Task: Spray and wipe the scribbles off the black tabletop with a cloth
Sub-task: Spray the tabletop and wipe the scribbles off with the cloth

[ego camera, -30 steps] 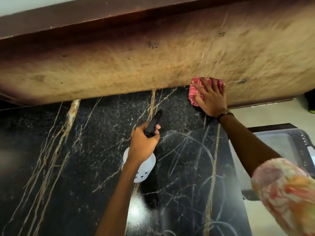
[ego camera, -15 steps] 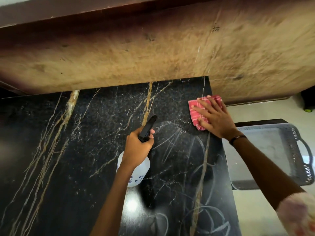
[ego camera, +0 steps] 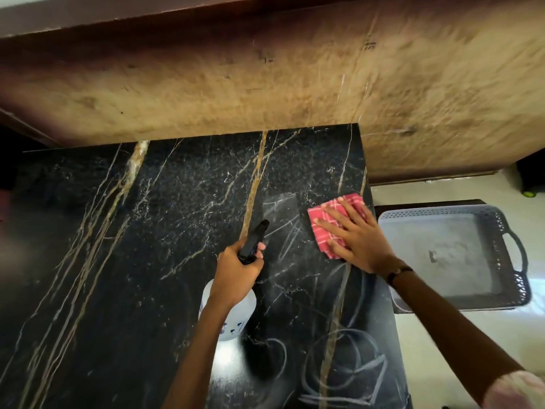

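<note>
Head camera, looking down: a black table [ego camera: 118, 261] with gold and white veins fills the lower left and centre of the frame, its far edge against a worn tan wall [ego camera: 265, 84] across the top.

Left hand [ego camera: 236, 271], at centre frame, has its fingers curled round the black trigger head of a spray bottle [ego camera: 239, 317]. The bottle's white body shows below the wrist, and the nozzle points toward the upper right of the frame. Just past the nozzle the tabletop carries a pale, smeared patch.

Right hand [ego camera: 351, 240], right of centre, lies flat with fingers straight and spread on a red checked cloth [ego camera: 324, 231], pressing it onto the table close to the right edge. The cloth sticks out past the fingertips toward the upper left and upper right. A dark band circles that wrist.

White scribbles [ego camera: 348, 358] cover the lower right part of the table: loops and curved strokes near the bottom edge of the frame, and straighter lines between the two hands. The hands are near each other but apart.

Off the table's right edge, at the right of the frame, sits a grey plastic tray [ego camera: 513, 252] with perforated walls and a loop handle, over a light floor [ego camera: 442, 335].
</note>
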The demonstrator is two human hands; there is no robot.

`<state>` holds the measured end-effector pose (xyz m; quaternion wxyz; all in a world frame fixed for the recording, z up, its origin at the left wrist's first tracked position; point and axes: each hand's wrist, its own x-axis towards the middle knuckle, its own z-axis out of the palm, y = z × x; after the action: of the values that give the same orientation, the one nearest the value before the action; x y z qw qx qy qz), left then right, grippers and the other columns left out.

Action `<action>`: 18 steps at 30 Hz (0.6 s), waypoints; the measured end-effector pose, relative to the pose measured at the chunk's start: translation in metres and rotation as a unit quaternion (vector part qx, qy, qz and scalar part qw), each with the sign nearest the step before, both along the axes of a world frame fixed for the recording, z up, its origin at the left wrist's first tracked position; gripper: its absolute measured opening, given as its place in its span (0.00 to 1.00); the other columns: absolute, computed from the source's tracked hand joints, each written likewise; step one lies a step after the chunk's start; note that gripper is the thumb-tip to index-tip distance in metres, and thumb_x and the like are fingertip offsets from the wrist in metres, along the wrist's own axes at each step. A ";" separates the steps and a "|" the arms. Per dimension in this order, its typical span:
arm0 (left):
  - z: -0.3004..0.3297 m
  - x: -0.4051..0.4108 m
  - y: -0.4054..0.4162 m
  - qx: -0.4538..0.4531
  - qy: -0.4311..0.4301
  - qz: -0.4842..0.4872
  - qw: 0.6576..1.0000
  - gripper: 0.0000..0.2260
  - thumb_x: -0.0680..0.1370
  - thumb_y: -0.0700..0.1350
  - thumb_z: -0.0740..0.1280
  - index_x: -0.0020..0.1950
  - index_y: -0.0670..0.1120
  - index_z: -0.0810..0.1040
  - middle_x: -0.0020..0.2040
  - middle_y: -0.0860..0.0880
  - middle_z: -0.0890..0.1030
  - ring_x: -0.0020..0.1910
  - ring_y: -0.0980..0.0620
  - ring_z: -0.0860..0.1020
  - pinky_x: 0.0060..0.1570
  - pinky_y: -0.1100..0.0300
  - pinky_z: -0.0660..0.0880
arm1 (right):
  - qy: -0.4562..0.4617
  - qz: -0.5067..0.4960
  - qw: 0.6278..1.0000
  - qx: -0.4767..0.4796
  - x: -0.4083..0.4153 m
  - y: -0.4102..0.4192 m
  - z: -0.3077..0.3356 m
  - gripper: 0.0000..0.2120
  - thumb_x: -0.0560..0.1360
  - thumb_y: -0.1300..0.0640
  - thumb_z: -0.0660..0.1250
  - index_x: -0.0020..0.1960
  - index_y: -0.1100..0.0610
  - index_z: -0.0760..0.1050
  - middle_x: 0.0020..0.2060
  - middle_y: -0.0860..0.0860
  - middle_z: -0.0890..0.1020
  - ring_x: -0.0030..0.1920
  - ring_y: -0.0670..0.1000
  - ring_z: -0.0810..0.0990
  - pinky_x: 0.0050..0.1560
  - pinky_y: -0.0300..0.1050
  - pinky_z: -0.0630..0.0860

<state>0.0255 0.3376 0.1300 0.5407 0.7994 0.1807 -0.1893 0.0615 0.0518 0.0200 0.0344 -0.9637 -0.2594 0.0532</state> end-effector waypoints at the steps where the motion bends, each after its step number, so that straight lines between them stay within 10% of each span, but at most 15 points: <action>1: 0.001 -0.004 0.001 -0.002 0.001 0.001 1.000 0.11 0.75 0.35 0.65 0.42 0.50 0.80 0.31 0.48 0.77 0.21 0.57 0.66 0.24 0.62 0.65 | -0.003 -0.005 1.000 -0.001 -0.002 -0.013 0.001 0.27 0.78 0.39 0.51 0.75 0.44 0.58 0.75 0.52 0.63 0.77 0.58 0.54 0.73 0.65 0.52; 9: -0.004 -0.029 0.011 -0.004 0.008 0.019 1.000 0.10 0.74 0.35 0.65 0.42 0.50 0.80 0.33 0.45 0.78 0.22 0.57 0.66 0.24 0.63 0.66 | 0.046 -0.165 0.985 0.003 0.066 0.042 0.007 0.28 0.77 0.37 0.43 0.75 0.42 0.55 0.77 0.50 0.58 0.77 0.61 0.51 0.72 0.70 0.44; 18: -0.006 -0.041 0.020 0.009 0.011 0.013 1.000 0.07 0.75 0.36 0.65 0.44 0.47 0.81 0.36 0.39 0.78 0.23 0.56 0.66 0.29 0.58 0.66 | 0.018 0.078 0.997 -0.013 0.005 0.106 0.001 0.25 0.80 0.39 0.44 0.76 0.42 0.54 0.77 0.49 0.57 0.77 0.60 0.52 0.73 0.68 0.49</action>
<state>-0.0154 0.3572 0.1235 0.5342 0.7996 0.1989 -0.1891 0.0669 0.1573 0.0214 0.0224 -0.9398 -0.3322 0.0767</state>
